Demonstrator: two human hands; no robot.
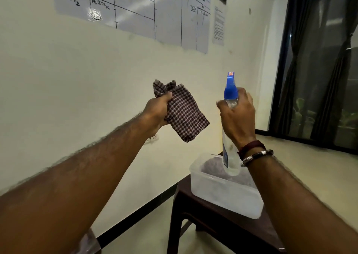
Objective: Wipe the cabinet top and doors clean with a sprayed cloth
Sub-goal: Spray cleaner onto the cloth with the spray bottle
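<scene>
checked brown-and-white cloth [184,112] hangs at the centre of the frame, bunched at its top in the person's left hand [157,112], whose fingers are curled tight around it. just right of it and apart from it, the right hand [239,116] grips the neck of a clear spray bottle [229,129] with a blue nozzle, held upright. below, at lower right, a translucent plastic tub [222,193] sits on a dark stool [213,219] against the cream wall [77,79].
</scene>
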